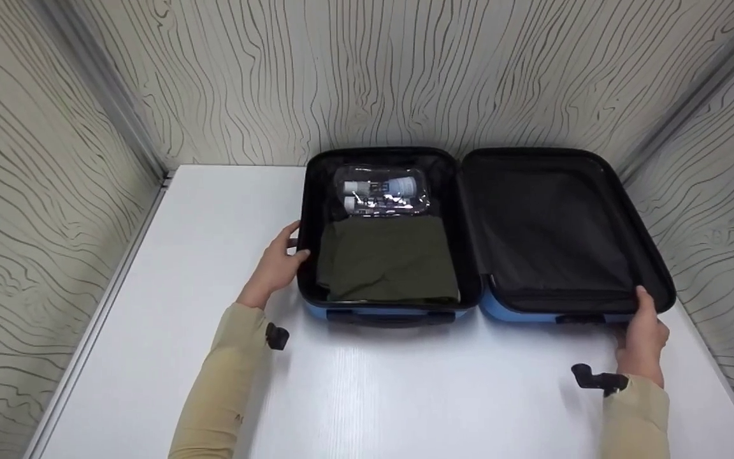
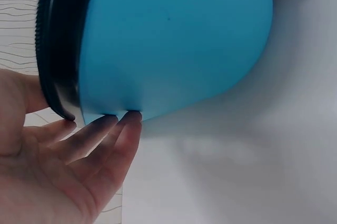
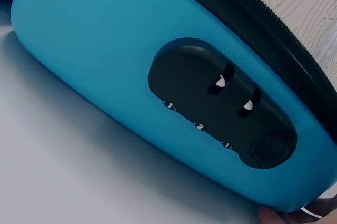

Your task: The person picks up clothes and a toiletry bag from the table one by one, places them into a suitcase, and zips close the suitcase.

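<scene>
A blue suitcase (image 2: 174,34) with black rims lies spread wide on a white table. In its left half are folded dark green clothing (image 1: 392,258) and a clear pouch (image 1: 383,190) with white-capped bottles or tubes. My left hand (image 1: 278,262) grips the left side of that half, thumb at the rim and fingertips against the blue shell. My right hand (image 1: 644,338) holds the near right corner of the lid half (image 1: 545,229), its thumb on the rim and fingers at the underside. A black combination lock (image 3: 221,103) shows on the lid's near side in the right wrist view.
The white table (image 1: 354,395) reaches toward me in front of the suitcase. Wood-grain patterned panels (image 1: 354,76) stand behind it and at both sides. A black carry handle (image 1: 392,319) sits on the near side of the left half.
</scene>
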The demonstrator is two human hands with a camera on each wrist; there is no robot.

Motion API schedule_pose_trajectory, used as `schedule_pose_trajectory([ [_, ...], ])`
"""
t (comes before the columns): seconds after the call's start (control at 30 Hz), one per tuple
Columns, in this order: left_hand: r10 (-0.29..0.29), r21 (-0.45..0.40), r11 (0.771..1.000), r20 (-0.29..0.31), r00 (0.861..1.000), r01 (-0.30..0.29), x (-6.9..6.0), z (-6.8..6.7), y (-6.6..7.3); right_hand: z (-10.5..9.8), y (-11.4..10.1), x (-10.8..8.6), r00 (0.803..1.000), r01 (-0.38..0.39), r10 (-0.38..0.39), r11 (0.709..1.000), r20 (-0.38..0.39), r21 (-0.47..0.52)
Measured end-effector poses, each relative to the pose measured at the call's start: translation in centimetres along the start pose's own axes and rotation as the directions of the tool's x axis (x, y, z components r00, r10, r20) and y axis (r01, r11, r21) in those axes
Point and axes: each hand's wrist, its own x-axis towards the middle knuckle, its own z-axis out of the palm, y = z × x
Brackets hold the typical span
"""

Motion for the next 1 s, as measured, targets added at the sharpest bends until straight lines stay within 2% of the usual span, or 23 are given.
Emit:
schedule_pose_trajectory([
  [0.2, 0.011, -0.016, 1.0, 0.005, 1.0, -0.011, -0.7, -1.0, -0.9, 0.7, 0.8, -0.4, 1.0, 0.027, -0.028, 0.998, -0.013, -0.052],
  [0.5, 0.017, -0.08, 0.997, 0.015, 1.0, -0.015, -1.4, -3.0, -2.3, 2.3, 2.3, -1.6, 0.998, 0.057, -0.055, 0.993, 0.018, -0.1],
  [0.77, 0.015, -0.105, 0.994, 0.013, 1.0, -0.013, -1.9, -4.0, -2.9, 3.4, 3.1, -2.1, 0.992, 0.127, -0.126, 0.991, 0.029, -0.051],
  [1.0, 0.01, -0.106, 0.994, 0.007, 1.0, -0.009, -2.3, -4.7, -3.2, 4.1, 3.3, -2.8, 0.988, 0.131, -0.132, 0.991, 0.084, 0.023],
])
